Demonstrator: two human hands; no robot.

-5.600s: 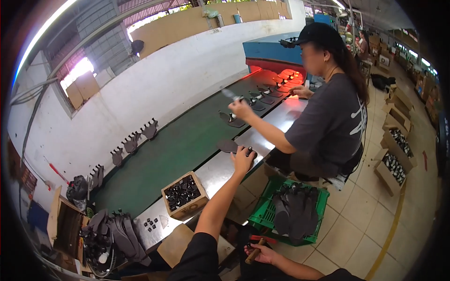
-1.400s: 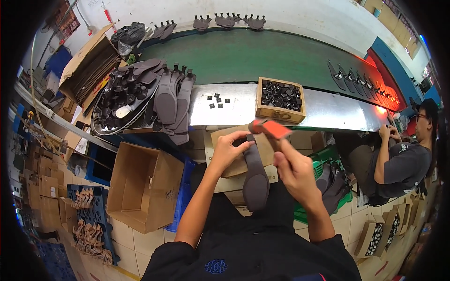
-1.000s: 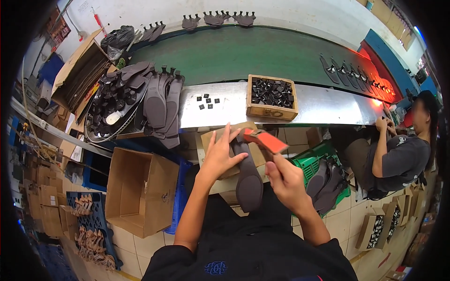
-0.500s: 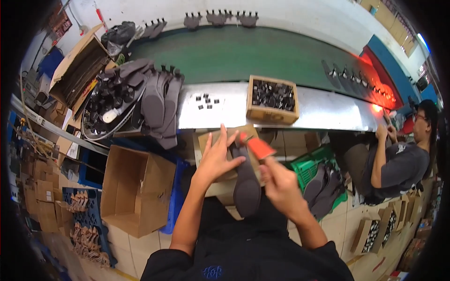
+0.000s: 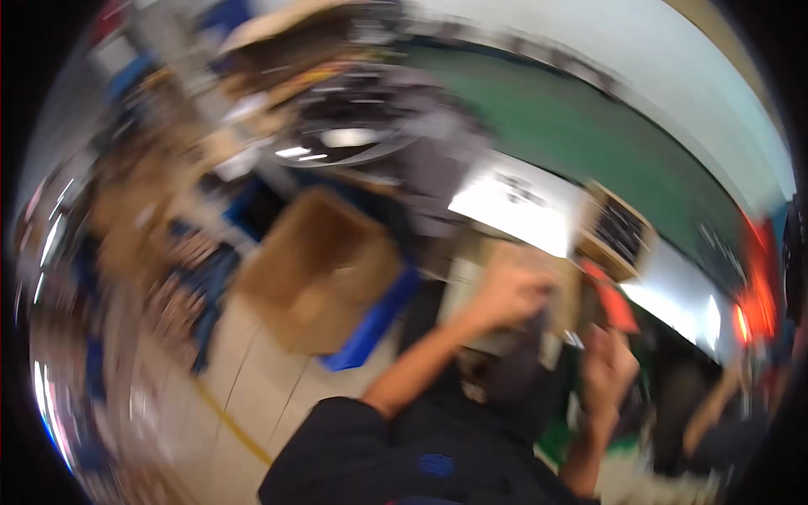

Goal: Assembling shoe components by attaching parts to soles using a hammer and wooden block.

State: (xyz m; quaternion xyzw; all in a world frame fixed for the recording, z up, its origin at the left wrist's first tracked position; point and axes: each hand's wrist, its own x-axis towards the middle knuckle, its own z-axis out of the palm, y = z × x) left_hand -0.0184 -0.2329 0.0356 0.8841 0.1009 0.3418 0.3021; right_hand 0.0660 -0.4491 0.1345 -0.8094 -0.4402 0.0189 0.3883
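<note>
Motion blur smears the whole view. My left hand (image 5: 515,286) is beside the upper end of a dark grey shoe sole (image 5: 515,370), which lies over my lap. Its fingers look bent, but the smear hides whether they grip the sole. My right hand (image 5: 608,362) is closed on a hammer (image 5: 613,301) with a broad red head, raised to the right of the sole. The hammer's handle is mostly hidden in the fist. Beyond the hands, several small dark pieces (image 5: 518,189) lie on the shiny metal ledge (image 5: 480,202).
A box (image 5: 602,192) of small black pieces stands on the ledge by the green conveyor belt (image 5: 539,101). An open cardboard box (image 5: 295,303) and a blue crate (image 5: 379,328) are at my left. Grey soles (image 5: 438,143) are piled behind them. Another person's arm (image 5: 715,412) shows at right.
The view has swung left, so the scene sits further right and blurs. My left hand's spread fingers now look bent. My right hand still holds the hammer, now more upright.
</note>
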